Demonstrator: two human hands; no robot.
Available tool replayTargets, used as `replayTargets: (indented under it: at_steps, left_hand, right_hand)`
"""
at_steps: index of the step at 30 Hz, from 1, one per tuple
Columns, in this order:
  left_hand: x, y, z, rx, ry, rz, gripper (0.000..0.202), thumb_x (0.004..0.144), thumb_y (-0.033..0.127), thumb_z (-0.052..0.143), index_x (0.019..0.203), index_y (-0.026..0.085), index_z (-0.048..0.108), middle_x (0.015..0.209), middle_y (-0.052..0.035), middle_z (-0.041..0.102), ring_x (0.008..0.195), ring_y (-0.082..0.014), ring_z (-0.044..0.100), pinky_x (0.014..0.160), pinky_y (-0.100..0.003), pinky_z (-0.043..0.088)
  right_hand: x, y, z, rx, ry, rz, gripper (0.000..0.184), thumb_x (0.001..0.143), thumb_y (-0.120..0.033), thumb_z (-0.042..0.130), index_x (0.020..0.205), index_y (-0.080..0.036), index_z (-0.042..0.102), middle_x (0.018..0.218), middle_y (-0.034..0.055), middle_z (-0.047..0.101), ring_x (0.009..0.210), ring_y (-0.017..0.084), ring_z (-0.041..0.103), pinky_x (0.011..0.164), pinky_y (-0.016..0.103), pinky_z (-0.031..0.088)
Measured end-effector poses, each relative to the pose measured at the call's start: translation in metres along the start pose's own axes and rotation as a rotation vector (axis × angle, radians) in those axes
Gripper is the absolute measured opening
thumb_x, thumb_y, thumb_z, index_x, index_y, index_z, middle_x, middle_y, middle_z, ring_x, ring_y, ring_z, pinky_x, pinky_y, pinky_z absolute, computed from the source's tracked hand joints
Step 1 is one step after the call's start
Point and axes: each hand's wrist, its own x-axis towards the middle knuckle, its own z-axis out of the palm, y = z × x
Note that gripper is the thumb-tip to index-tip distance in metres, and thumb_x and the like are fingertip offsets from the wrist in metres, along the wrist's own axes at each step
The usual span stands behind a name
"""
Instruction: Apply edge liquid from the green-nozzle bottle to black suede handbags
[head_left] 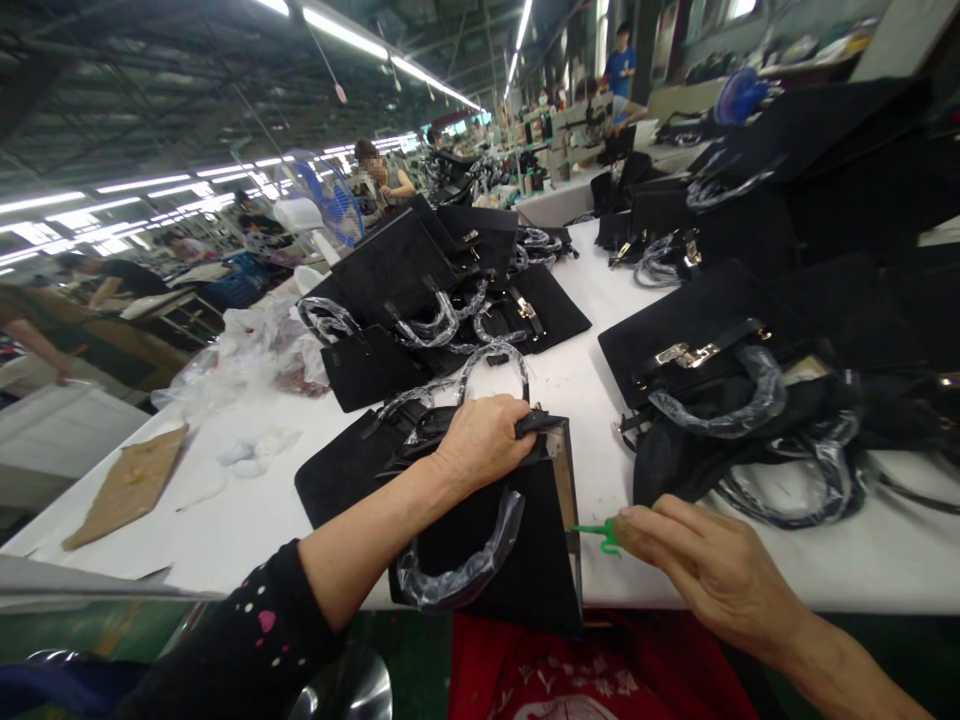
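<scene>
My left hand (484,440) is closed over the top edge of a black suede handbag (510,545) that stands at the near edge of the white table (247,500). The bag's plastic-wrapped handle (465,570) hangs down its front. My right hand (705,565) pinches a small green plastic piece (600,533) just right of the bag's side edge. Another black bag (341,475) lies flat under and left of the held one.
Several black handbags with wrapped handles are piled at the right (750,400) and in the middle of the table (435,290). A brown paper piece (127,485) and clear plastic bags (255,350) lie at the left. Other people work at far tables.
</scene>
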Motion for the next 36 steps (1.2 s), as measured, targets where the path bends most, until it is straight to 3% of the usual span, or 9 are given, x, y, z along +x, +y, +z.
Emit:
replayTargets:
  at_steps: [4,9,14,18,22,26,28,31,36]
  left_hand:
    - [0.0,0.0,-0.001,0.01,0.009,0.002,0.014,0.087,0.026,0.059,0.079,0.019,0.069,0.081,-0.0044,0.071,0.078,-0.022,0.066,0.066,-0.031,0.043]
    - [-0.002,0.0,-0.001,0.002,0.012,0.0,0.013,0.087,0.025,0.06,0.081,0.019,0.069,0.081,-0.004,0.07,0.077,-0.021,0.066,0.067,-0.03,0.044]
    - [-0.002,0.0,-0.001,-0.001,0.019,0.0,0.013,0.086,0.025,0.059,0.079,0.019,0.068,0.081,-0.0042,0.07,0.076,-0.0211,0.065,0.068,-0.031,0.044]
    - [-0.004,0.001,-0.001,0.001,0.01,-0.004,0.014,0.087,0.024,0.058,0.08,0.019,0.068,0.082,-0.0049,0.07,0.078,-0.0222,0.066,0.068,-0.031,0.045]
    - [-0.006,0.0,0.002,0.004,0.028,-0.001,0.014,0.087,0.024,0.057,0.083,0.019,0.069,0.085,-0.0053,0.07,0.081,-0.0229,0.067,0.069,-0.031,0.046]
    - [-0.006,0.0,0.002,0.016,0.028,0.0,0.014,0.087,0.025,0.058,0.083,0.018,0.07,0.085,-0.0054,0.071,0.081,-0.0231,0.067,0.07,-0.032,0.046]
    - [-0.007,0.001,0.002,0.016,0.032,-0.004,0.013,0.087,0.024,0.058,0.085,0.018,0.07,0.086,-0.0056,0.071,0.082,-0.023,0.067,0.069,-0.031,0.046]
    - [-0.01,0.004,0.0,0.021,0.038,-0.004,0.012,0.087,0.023,0.059,0.085,0.019,0.07,0.085,-0.0053,0.071,0.081,-0.0221,0.067,0.068,-0.031,0.046]
    - [-0.024,0.006,-0.001,0.006,0.1,0.053,0.013,0.088,0.022,0.057,0.09,0.019,0.07,0.086,-0.0051,0.07,0.082,-0.0206,0.067,0.072,-0.03,0.049]
  right_hand:
    - [-0.001,-0.001,-0.002,-0.022,0.051,0.006,0.036,0.096,-0.015,0.059,0.13,-0.025,0.054,0.086,0.0013,0.059,0.07,0.012,0.057,0.064,0.026,0.043]
    - [-0.002,-0.004,-0.002,0.019,0.019,0.043,0.028,0.098,-0.019,0.056,0.125,-0.024,0.057,0.081,-0.0007,0.057,0.064,0.011,0.057,0.059,0.025,0.043]
    - [-0.004,-0.007,0.002,0.03,0.118,0.056,0.029,0.098,-0.019,0.055,0.127,-0.025,0.055,0.084,0.0003,0.059,0.065,0.01,0.059,0.06,0.023,0.045]
    - [-0.003,-0.009,0.003,0.052,0.05,0.061,0.024,0.1,-0.021,0.053,0.123,-0.024,0.056,0.08,-0.0006,0.057,0.063,0.01,0.058,0.058,0.023,0.045]
    - [-0.003,-0.008,0.003,0.018,0.103,0.035,0.031,0.097,-0.016,0.057,0.127,-0.024,0.055,0.083,0.0004,0.058,0.068,0.011,0.059,0.062,0.024,0.046]
    - [-0.002,-0.009,0.001,0.029,0.023,0.047,0.027,0.098,-0.019,0.055,0.124,-0.024,0.057,0.079,-0.0006,0.057,0.063,0.011,0.058,0.058,0.024,0.045]
    - [-0.002,-0.01,0.001,0.039,0.06,0.054,0.027,0.099,-0.019,0.054,0.125,-0.024,0.057,0.078,-0.0011,0.057,0.062,0.01,0.058,0.058,0.023,0.045]
    - [-0.002,-0.011,0.001,0.027,0.107,0.115,0.024,0.099,-0.024,0.053,0.122,-0.024,0.06,0.081,0.0001,0.061,0.064,0.011,0.062,0.059,0.023,0.048]
    - [-0.007,-0.01,0.004,0.103,0.051,0.283,0.02,0.099,-0.03,0.052,0.117,-0.026,0.062,0.094,0.0021,0.07,0.079,0.014,0.07,0.067,0.023,0.055]
